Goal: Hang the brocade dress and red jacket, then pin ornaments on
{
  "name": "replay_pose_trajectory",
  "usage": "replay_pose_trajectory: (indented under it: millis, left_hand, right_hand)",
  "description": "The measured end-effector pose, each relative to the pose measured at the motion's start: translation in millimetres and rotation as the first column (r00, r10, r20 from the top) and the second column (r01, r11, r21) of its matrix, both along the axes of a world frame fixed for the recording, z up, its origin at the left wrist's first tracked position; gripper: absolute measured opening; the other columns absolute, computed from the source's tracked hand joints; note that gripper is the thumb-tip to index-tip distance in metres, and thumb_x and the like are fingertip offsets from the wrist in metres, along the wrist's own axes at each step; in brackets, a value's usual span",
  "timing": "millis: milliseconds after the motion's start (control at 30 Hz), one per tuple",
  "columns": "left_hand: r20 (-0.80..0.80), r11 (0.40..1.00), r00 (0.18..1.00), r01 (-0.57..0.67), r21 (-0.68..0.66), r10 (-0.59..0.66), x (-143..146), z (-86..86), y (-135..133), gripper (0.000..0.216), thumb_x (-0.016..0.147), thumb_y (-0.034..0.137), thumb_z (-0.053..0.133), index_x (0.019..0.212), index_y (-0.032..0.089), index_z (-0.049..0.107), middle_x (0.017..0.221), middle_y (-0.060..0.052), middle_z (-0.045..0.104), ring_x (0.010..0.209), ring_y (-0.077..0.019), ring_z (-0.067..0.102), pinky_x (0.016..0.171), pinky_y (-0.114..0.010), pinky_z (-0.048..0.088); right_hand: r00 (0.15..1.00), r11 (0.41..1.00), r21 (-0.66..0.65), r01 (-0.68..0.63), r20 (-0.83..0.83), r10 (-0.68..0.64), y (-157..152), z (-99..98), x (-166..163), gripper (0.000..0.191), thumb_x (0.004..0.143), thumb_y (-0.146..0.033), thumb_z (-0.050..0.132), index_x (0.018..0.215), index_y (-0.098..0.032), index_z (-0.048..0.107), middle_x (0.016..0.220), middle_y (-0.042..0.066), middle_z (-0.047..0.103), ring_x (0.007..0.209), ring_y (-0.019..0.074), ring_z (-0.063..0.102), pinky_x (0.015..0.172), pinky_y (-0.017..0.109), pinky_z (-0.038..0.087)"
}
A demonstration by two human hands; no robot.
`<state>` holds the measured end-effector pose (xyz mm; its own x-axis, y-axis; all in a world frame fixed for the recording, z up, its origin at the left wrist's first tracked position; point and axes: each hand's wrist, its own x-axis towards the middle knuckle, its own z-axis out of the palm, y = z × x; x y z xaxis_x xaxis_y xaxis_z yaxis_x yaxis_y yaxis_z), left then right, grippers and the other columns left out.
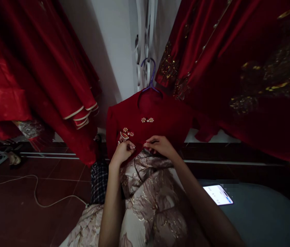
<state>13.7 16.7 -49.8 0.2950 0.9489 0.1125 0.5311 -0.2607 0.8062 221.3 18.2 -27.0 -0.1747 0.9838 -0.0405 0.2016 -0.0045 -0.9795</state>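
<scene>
Nearest the viewer, a pale floral cloth (155,202) with glinting metallic lines fills the lower centre, the person's bare forearms passing over it. A phone (218,195) with a lit screen lies to the right on a grey-blue surface (263,212). A thin dark strand (137,170) curves across the cloth's upper part. Just above, the left hand (124,152) and the right hand (160,145) face each other, slightly apart, at the lower front of a red jacket (132,111). The fingers of both are bent toward their thumbs; in this dim light one cannot tell whether either is clamped on the fabric. Beside the left hand, a fan-shaped ornament (123,136) with beaded drops sits on the jacket; a paired floral clasp (147,120) lies higher, below the neckline. The jacket hangs from a purple hanger (152,75), centrally placed. Red garments (47,65) flank it at left, and a gold-embroidered red garment (212,89) at right. Farthest back stand white scrolled metalwork (139,41) and a pale wall (111,31).
</scene>
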Motion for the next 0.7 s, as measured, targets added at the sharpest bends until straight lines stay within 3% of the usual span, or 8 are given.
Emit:
replay_pose_trajectory:
  millis: [133, 267, 367, 500, 700]
  left_hand:
    - [-0.021, 0.997, 0.998, -0.055, 0.058, 0.057, 4, 2.7, 0, 0.011, 0.066, 0.018, 0.059, 0.076, 0.015, 0.063, 0.076, -0.002, 0.066, 0.069, -0.0119, 0.06, 0.066, -0.023, 0.045]
    - [0.068, 0.997, 0.996, -0.052, 0.059, 0.048, 3, 4.5, 1, 0.014, 0.068, 0.025, 0.06, 0.076, 0.014, 0.064, 0.075, -0.004, 0.067, 0.068, -0.0129, 0.061, 0.065, -0.023, 0.046]
    - [0.2, 0.999, 0.979, 0.028, -0.033, -0.021, 1, -0.3, 3, 0.017, 0.069, 0.026, 0.062, 0.079, 0.013, 0.065, 0.077, -0.006, 0.068, 0.07, -0.0134, 0.062, 0.068, -0.025, 0.049]
    - [0.316, 0.994, 0.949, 0.04, -0.104, -0.005, 2, -8.2, 4, 0.021, 0.064, 0.025, 0.068, 0.08, 0.011, 0.065, 0.078, -0.007, 0.069, 0.071, -0.0137, 0.063, 0.072, -0.026, 0.05]
    - [0.283, 0.995, 0.956, -0.054, -0.087, 0.077, 6, -3.0, 3, 0.03, 0.066, 0.038, 0.068, 0.078, 0.011, 0.066, 0.077, -0.008, 0.069, 0.067, -0.0137, 0.062, 0.062, -0.023, 0.048]
  right_hand:
    - [0.992, 0.99, 0.071, 0.123, -0.032, -0.121, -1, -3.7, -15, 0.029, 0.063, -0.035, 0.071, 0.081, -0.014, 0.061, 0.061, 0.004, 0.067, 0.053, 0.0142, 0.064, 0.035, 0.016, 0.041]
    - [0.997, 1.0, 0.015, -0.016, -0.078, 0.017, -4, -7.1, -23, 0.031, 0.062, -0.035, 0.072, 0.082, -0.013, 0.064, 0.069, 0.007, 0.069, 0.065, 0.0183, 0.067, 0.036, 0.017, 0.043]
    - [0.987, 0.999, -0.025, -0.028, -0.157, 0.024, -4, -12.0, -26, 0.033, 0.062, -0.036, 0.072, 0.085, -0.013, 0.066, 0.077, 0.008, 0.071, 0.071, 0.0179, 0.068, 0.049, 0.022, 0.053]
    - [0.976, 1.0, -0.021, 0.004, -0.218, -0.009, -1, -20.5, -31, 0.035, 0.062, -0.035, 0.072, 0.089, -0.013, 0.067, 0.081, 0.007, 0.071, 0.074, 0.016, 0.067, 0.066, 0.027, 0.056]
    - [0.989, 0.999, 0.008, 0.048, -0.142, -0.046, 1, -21.0, -34, 0.034, 0.065, -0.033, 0.069, 0.094, -0.014, 0.066, 0.088, 0.008, 0.07, 0.077, 0.0181, 0.067, 0.053, 0.024, 0.055]
